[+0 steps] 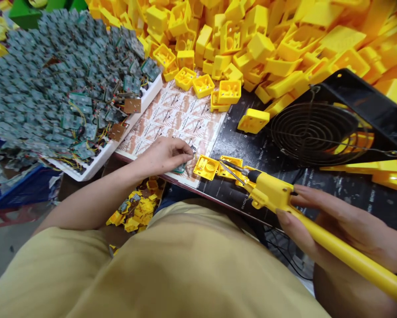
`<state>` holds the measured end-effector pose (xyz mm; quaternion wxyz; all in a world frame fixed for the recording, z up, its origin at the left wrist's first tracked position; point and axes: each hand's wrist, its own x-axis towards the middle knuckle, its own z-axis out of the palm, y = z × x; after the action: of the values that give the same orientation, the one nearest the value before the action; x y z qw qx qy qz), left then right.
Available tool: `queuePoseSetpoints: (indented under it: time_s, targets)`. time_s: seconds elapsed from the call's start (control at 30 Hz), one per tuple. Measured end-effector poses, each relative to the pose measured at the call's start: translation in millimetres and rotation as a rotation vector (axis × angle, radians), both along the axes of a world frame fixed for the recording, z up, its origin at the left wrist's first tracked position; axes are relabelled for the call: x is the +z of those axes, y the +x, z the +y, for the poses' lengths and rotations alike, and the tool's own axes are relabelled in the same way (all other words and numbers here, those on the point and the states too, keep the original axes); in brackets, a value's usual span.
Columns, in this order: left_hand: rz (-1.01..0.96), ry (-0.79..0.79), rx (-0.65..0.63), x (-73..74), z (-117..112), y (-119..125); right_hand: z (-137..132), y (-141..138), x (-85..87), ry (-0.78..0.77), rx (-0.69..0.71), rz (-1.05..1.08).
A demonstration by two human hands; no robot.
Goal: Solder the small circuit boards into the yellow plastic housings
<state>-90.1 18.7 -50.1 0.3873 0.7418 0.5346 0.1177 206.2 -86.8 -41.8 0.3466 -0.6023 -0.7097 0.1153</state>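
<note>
Left hand [167,155], centre of frame: thumb and fingertips drawn in narrow, nearly meeting, above the near edge of a patterned sheet [181,117]; whether anything is pinched between them cannot be told. A green circuit board [179,168] shows partly under this hand, and a small round part [193,150] lies just beside its fingertips. Right hand [347,225], lower right: fingers closed around a yellow soldering gun [271,190], which points toward frame centre. Its dark tip [230,164] is over the second of two small yellow shells near centre; contact cannot be judged. The first yellow shell [205,168] sits just to the left, hollow side up. Both are at the near edge of the bench, the second on its black surface [251,152]. Upper left: a heap of grey-green circuit boards [79,62] in a white tray [148,99]. Top centre to upper right: a large pile of yellow housings [231,31]. Right: a black fan [318,132] with a wire guard, tilted. Lower left of centre, below bench level: further yellow pieces [140,214].
</note>
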Motion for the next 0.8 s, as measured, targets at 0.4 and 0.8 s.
queuePoseSetpoints:
  time_s: [0.4, 0.8]
  targets:
    - [0.353, 0.286, -0.243, 14.6, 2, 23, 2, -2, 1.6, -0.064, 0.017, 0.104]
    - [0.501, 0.204, -0.356, 24.2, 11, 39, 26, -11, -3.5, 0.153, 0.422, 0.131]
